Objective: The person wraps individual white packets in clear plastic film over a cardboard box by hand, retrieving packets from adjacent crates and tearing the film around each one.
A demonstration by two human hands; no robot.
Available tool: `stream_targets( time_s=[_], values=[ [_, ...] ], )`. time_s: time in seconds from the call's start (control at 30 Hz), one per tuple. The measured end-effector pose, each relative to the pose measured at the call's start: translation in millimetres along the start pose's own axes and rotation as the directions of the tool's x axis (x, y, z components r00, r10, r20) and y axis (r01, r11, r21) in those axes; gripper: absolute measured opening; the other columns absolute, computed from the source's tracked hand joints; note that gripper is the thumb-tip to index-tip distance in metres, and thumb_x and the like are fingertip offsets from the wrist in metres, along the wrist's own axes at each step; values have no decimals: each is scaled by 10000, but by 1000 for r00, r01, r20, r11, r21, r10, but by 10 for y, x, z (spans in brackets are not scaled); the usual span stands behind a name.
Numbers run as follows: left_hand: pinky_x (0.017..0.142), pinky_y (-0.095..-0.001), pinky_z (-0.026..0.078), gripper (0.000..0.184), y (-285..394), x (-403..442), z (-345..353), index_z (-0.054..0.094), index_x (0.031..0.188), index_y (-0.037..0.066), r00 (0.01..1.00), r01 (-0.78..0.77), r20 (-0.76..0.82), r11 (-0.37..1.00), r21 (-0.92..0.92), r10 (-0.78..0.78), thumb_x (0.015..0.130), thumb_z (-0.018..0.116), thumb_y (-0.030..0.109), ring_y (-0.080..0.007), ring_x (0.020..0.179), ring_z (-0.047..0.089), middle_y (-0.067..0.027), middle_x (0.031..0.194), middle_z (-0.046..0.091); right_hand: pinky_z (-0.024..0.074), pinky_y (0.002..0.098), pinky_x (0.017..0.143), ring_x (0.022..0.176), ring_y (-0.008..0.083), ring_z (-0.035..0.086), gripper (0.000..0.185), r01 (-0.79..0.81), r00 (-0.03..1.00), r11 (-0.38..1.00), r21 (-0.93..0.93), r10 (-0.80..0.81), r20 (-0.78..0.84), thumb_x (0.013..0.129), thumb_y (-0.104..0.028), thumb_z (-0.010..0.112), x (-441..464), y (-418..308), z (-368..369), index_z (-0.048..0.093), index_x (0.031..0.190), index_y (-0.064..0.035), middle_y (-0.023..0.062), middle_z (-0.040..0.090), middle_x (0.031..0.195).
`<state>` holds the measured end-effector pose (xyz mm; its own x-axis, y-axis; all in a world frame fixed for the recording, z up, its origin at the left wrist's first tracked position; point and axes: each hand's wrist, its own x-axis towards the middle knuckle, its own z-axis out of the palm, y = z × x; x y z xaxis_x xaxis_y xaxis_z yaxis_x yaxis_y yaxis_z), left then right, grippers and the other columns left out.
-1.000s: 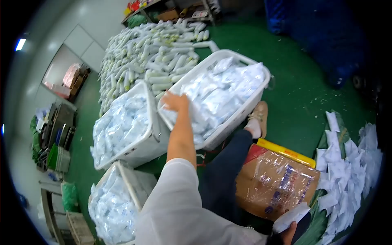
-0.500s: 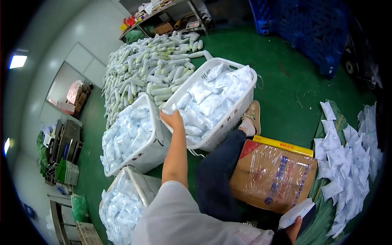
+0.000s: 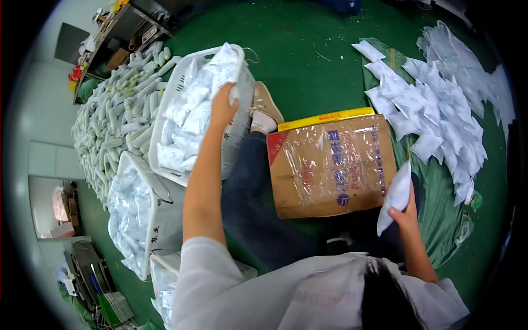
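My left hand (image 3: 224, 104) is closed at the right rim of a white plastic basket (image 3: 175, 175), fingers curled over the edge. Heaped in that basket are plump white-and-blue packets (image 3: 190, 124). My right hand (image 3: 406, 213) grips a plump white packet (image 3: 397, 192), tilted, beside the right side of a cardboard box (image 3: 313, 181). Clear tape covers the box top, which bears blue and red print. A long yellow box (image 3: 324, 118) lies along its far edge. Many white packets (image 3: 429, 110) lie piled on a green sheet (image 3: 440, 203) to the right.
Two more white baskets, one (image 3: 144, 220) left and one (image 3: 165, 286) nearer me, hold similar packets. A big heap of pale wrapped vegetables (image 3: 118, 121) covers the floor at far left. My shoe (image 3: 267, 102) is beside the first basket. Clear plastic (image 3: 456, 60) lies at far right.
My left hand has moved from the basket's left rim to its right rim. My right hand has raised the packet beside the box. The view has swung right.
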<state>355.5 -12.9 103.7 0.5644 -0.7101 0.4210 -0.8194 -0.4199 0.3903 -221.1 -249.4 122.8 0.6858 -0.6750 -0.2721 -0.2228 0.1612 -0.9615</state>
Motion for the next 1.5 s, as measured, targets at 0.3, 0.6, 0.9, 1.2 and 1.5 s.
stream_targets(
  time_s=[0.3,0.6,0.9,1.2,1.5],
  values=[
    [805,-477,490,395,2682,-2238,781,568,974,21,684,727,2,682,77,-730,813,751,332,-394,956,591,-167,997,598,351,471,1078,1226,387,497,1063,736,675,270,-621,-351,649,580,-255,870,1220,-493,1020,358,1499,-105,212,537,1251],
    [665,-369,506,165,2601,-2579,1046,596,923,6,706,706,12,702,-99,-708,915,659,158,-298,780,669,-131,874,663,328,460,1107,1307,360,456,935,671,741,452,-588,-421,523,685,-325,868,1244,-58,728,403,1458,-80,198,469,1425],
    [500,-233,422,189,2489,-2499,1035,629,991,17,392,817,615,-48,-575,-684,987,599,203,-101,573,536,-22,713,572,470,418,819,950,350,588,331,563,748,334,-756,-594,295,774,-146,747,563,748,-138,651,1078,-56,138,628,1014],
    [427,-235,346,254,3083,-2694,-188,680,924,-32,575,788,398,351,-506,-715,1008,544,165,-85,443,460,-19,564,543,464,442,701,823,370,558,126,767,627,292,-571,-529,572,746,-12,698,317,202,-971,592,815,-18,156,561,838],
    [842,-311,490,172,3616,-2102,26,716,1038,-14,912,411,210,767,-492,-354,931,624,86,-275,956,646,-150,1020,685,454,400,645,762,320,578,73,749,655,532,-394,-506,561,864,-68,656,385,-210,-425,633,883,-1,132,584,801]
  ],
)
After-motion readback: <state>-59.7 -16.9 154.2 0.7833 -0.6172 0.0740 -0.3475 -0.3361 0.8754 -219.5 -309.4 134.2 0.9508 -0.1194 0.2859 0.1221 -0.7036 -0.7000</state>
